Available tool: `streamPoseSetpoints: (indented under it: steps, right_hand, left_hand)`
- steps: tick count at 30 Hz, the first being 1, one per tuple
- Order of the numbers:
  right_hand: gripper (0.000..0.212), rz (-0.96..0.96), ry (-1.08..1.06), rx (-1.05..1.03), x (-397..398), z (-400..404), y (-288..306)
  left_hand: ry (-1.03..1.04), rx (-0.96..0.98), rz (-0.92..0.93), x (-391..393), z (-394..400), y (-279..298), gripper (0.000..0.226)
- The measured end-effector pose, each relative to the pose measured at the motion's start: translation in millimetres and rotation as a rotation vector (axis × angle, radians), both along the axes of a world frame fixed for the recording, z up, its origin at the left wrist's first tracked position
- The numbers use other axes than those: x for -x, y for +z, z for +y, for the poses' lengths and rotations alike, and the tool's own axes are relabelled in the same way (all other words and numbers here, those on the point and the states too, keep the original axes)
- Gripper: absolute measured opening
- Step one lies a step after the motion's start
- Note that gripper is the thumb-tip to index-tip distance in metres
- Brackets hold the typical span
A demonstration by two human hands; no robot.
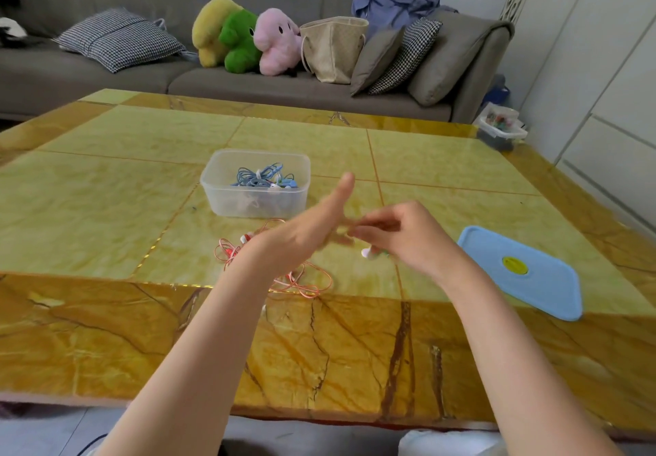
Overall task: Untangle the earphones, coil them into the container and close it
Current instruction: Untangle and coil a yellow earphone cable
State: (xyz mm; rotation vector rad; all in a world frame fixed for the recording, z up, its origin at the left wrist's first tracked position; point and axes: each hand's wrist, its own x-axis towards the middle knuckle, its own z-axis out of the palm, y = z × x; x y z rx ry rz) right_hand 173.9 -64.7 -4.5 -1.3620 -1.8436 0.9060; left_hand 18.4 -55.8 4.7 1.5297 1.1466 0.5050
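A clear plastic container [227, 200] stands mid-table with coiled blue earphones [262, 177] inside. Its blue lid [521, 271] lies flat to the right, near the table's edge. Tangled pink earphones [305, 283] lie loose on the table under my left wrist. My left hand [309, 232] hovers above them, thumb up, its fingers blurred and reaching toward my right hand. My right hand [404, 232] has its fingers curled and pinches something thin, and a white earbud [367, 253] hangs just below it. The cord between the hands is too blurred to see.
The yellow marble table [106, 207] stretches wide to the left and front. A small box of oddments [498, 125] sits at its far right corner. Behind the table is a grey sofa [106, 75] with cushions, plush toys and a bag.
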Motion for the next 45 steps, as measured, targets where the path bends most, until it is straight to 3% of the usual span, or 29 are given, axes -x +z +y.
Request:
streamPoseSetpoints:
  steps: [3, 10, 15, 20, 27, 32, 37, 43, 45]
  right_hand:
    - [0.013, -0.050, -0.004, 0.000, -17, -1, 10]
    - [0.007, 0.222, -0.049, 0.012, -30, -4, 12]
    - [0.019, 0.516, 0.021, 0.164, -19, -5, 5]
    - [0.025, 0.706, 0.090, 0.323, -15, -3, 5]
    - [0.073, 0.697, 0.146, 0.448, -11, -1, 3]
    - [0.032, 0.686, 0.221, 0.478, -9, -4, 6]
    - [0.024, 0.633, 0.173, 0.444, -11, -2, 6]
    - [0.017, 0.515, -0.033, 0.323, -17, -1, 4]
    - [0.017, 0.459, -0.087, 0.281, -18, 0, 3]
  left_hand:
    - [-0.178, 0.189, 0.043, -1, -7, 3, 0.090]
    - [-0.325, 0.294, -0.370, -4, -5, 11, 0.100]
    - [-0.311, 0.347, -0.698, -5, -7, 19, 0.088]
    - [-0.214, 0.368, -0.821, -8, -5, 15, 0.072]
    - [-0.095, 0.334, -0.717, -8, -3, 14, 0.048]
    - [-0.025, 0.306, -0.595, -8, -2, 13, 0.050]
    - [0.019, 0.237, -0.423, -8, -4, 17, 0.046]
    - [0.067, 0.145, -0.344, -9, -2, 13, 0.025]
    - [0.009, -0.017, -0.092, -13, -4, 8, 0.031]
